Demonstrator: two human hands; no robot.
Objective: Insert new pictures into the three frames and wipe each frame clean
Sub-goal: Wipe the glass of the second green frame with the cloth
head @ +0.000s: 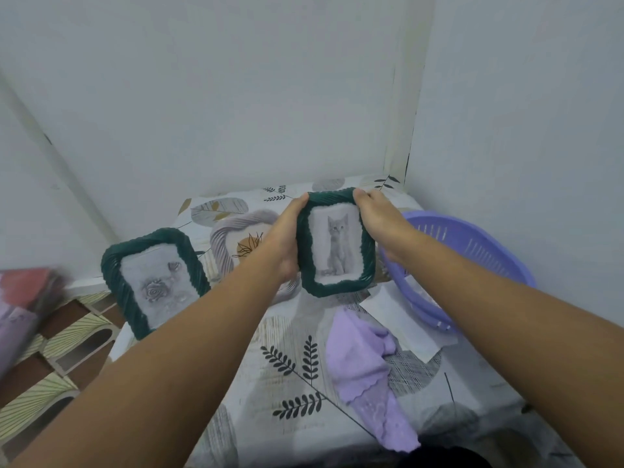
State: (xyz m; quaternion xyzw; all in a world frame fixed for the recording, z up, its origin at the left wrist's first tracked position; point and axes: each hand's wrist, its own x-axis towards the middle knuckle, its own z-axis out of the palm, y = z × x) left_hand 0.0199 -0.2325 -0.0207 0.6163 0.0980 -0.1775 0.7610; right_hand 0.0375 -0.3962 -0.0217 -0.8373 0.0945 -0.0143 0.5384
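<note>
- While both hands grip it, left hand (287, 238) and right hand (378, 217) curl round the long sides of the green cat frame (336, 243), upright above the table's far edge (236, 192).
- Its long axis runs vertical; the purple cloth (363, 366) lies limp below, nearer the right hand.
- Ribbed, rope-like moulding; the rose frame (153, 282) stands at the left edge.

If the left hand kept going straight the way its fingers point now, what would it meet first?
The left hand grips the cat frame, fingers pointing up and away. Beyond them lies only bare tablecloth, then probably the back wall. Depth is hard to judge.
</note>
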